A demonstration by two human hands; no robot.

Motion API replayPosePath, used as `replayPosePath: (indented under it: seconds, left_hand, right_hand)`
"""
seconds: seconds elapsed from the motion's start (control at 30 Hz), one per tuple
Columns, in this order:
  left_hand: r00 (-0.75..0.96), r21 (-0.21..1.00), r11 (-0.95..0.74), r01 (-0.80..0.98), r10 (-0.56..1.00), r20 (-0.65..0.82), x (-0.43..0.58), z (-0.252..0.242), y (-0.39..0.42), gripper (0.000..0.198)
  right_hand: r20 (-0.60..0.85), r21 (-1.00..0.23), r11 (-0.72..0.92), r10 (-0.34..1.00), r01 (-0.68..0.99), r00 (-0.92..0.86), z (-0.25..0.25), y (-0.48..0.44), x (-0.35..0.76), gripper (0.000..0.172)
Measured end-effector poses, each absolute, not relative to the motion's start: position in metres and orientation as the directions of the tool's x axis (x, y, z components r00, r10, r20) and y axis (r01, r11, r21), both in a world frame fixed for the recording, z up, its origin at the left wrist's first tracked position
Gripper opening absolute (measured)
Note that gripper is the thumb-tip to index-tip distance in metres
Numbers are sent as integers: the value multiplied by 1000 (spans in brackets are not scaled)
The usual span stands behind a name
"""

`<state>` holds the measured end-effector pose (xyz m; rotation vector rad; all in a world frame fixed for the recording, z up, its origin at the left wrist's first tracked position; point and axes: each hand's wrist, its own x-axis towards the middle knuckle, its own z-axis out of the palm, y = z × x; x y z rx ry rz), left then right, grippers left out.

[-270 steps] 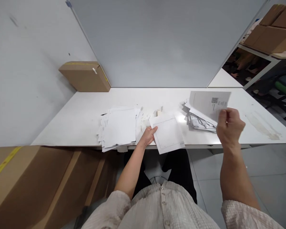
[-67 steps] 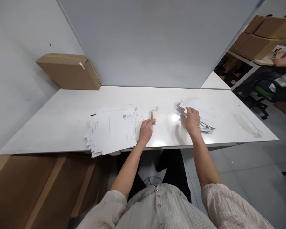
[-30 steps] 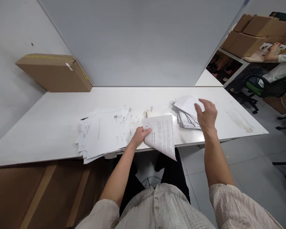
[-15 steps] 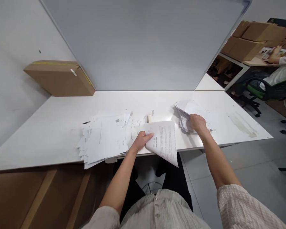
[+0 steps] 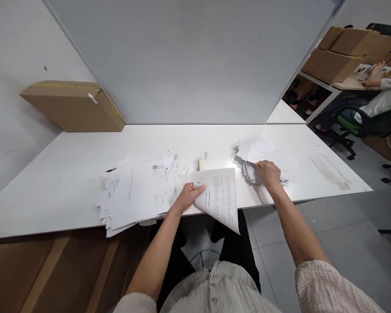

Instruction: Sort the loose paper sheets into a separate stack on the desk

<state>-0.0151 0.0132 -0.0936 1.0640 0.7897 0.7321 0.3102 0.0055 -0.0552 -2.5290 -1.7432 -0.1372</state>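
My left hand (image 5: 188, 198) pinches a printed sheet (image 5: 219, 195) by its left side, thumb on top. That sheet's lower corner droops past the table's front edge. Over on the right, my right hand (image 5: 269, 174) is closed on the near edge of the upper paper in an uneven paper stack (image 5: 250, 150); its fingertips are partly hidden, and how many sheets they grip I cannot tell. A wider pile of printed papers (image 5: 140, 187) lies left of my left hand, its edges fanned out. Behind the held sheet is a small beige block (image 5: 201, 164).
The white table (image 5: 169, 139) backs onto a grey-white panel (image 5: 195, 65). A cardboard box (image 5: 74, 108) stands at the back left, and more cartons (image 5: 340, 65) are stacked far right. Another person (image 5: 382, 93) sits there in a wheeled chair (image 5: 374, 119).
The view has shifted slightly. At the right stack, the upper paper has been raised and turned a little under my right hand. My left hand keeps its hold on the sheet.
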Motion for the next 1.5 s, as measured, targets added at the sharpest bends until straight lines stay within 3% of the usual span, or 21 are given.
replayPosePath:
  seconds: [0.27,0.4,0.57,0.67,0.73,0.83,0.93,1.03,1.13,1.23,1.3,1.37,1.5]
  left_hand:
    - [522,936,344,-77,814,-256,-19,-94,15,38]
    - [545,927,373,-36,785,-295,-20,-90,16,38]
    - [544,920,391,-15,776,-320,-20,-90,17,40]
    - [540,916,400,-24,777,-325,-19,-91,18,40]
    - [538,910,412,-48,778,-324,-17,-91,18,42]
    - [536,905,418,-77,783,-316,-15,-93,18,44]
    - [550,895,424,-140,785,-286,-13,-96,18,45]
    - [557,877,440,-193,785,-271,-11,-101,18,45]
    - [544,867,437,-238,800,-254,-10,-104,19,45]
    - [552,854,446,-267,797,-244,-8,-104,20,45]
    - [564,845,460,-271,788,-248,-7,-104,21,44]
    - [566,834,482,-268,779,-268,-6,-103,21,43]
    - [535,801,509,-314,792,-294,-4,-98,21,39]
  right_hand:
    - [115,77,-220,971,972,211,-52,-3,310,31]
    - [357,116,-235,916,965,180,-43,-1,315,25]
    - [589,60,-133,805,989,72,-3,-11,309,22]
    - [626,-120,-5,775,993,79,32,-35,292,17]
    - [622,-362,48,756,931,203,51,-53,281,14]
    - [511,-767,169,744,620,430,58,-67,266,16]
    - [291,-929,131,837,346,464,37,-63,251,21]
    - [183,-918,-45,834,394,521,15,-58,242,24]
    - [178,-947,-40,762,319,623,13,-65,249,25]
    - [51,-993,-10,860,117,507,25,-73,256,26]
    - [-27,-995,-63,925,81,379,25,-71,251,28]
    - [-23,-975,-94,945,204,326,14,-61,236,29]
    - [160,-818,-72,925,570,346,-33,-34,205,29]
